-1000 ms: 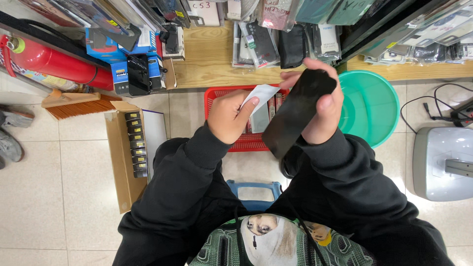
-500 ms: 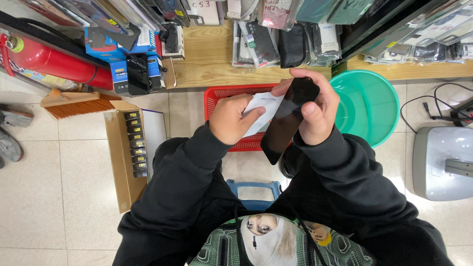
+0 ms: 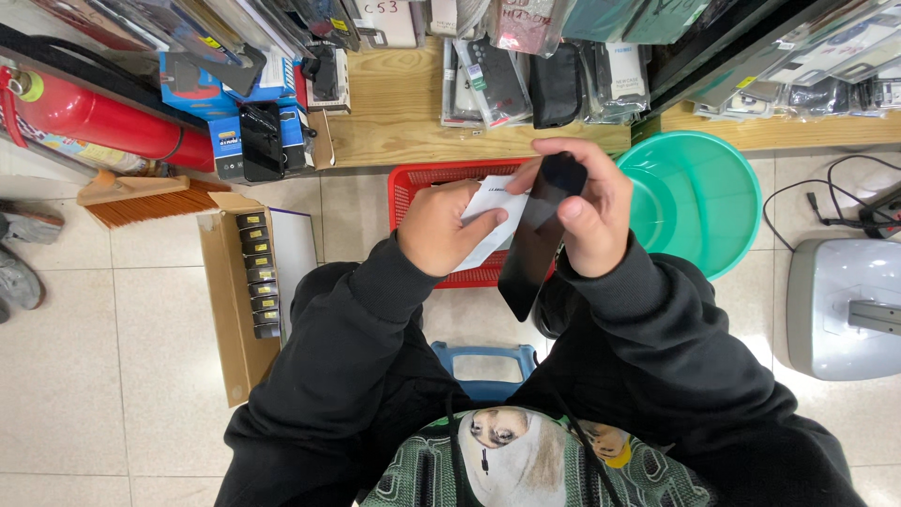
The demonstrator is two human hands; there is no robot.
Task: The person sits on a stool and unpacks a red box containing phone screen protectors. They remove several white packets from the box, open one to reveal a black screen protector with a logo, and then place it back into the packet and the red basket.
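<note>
My right hand [image 3: 587, 211] grips a flat black phone case [image 3: 537, 246] by its upper end, so that it hangs down tilted over my lap. A white card [image 3: 493, 214] is pinched in my left hand [image 3: 443, 228] and held against the case's left side. Both hands sit close together above a red plastic basket [image 3: 424, 183] on the floor. Black sleeves cover both arms.
A green plastic basin [image 3: 699, 202] stands right of the basket. A wooden shelf [image 3: 404, 113] with packaged phone cases runs along the top. An open cardboard box [image 3: 246, 300], a brush and a red fire extinguisher [image 3: 103, 120] lie left. A grey device [image 3: 845, 310] is at right.
Both hands have dropped slightly toward me. The black case has swung more upright and the white card has slid closer against it.
</note>
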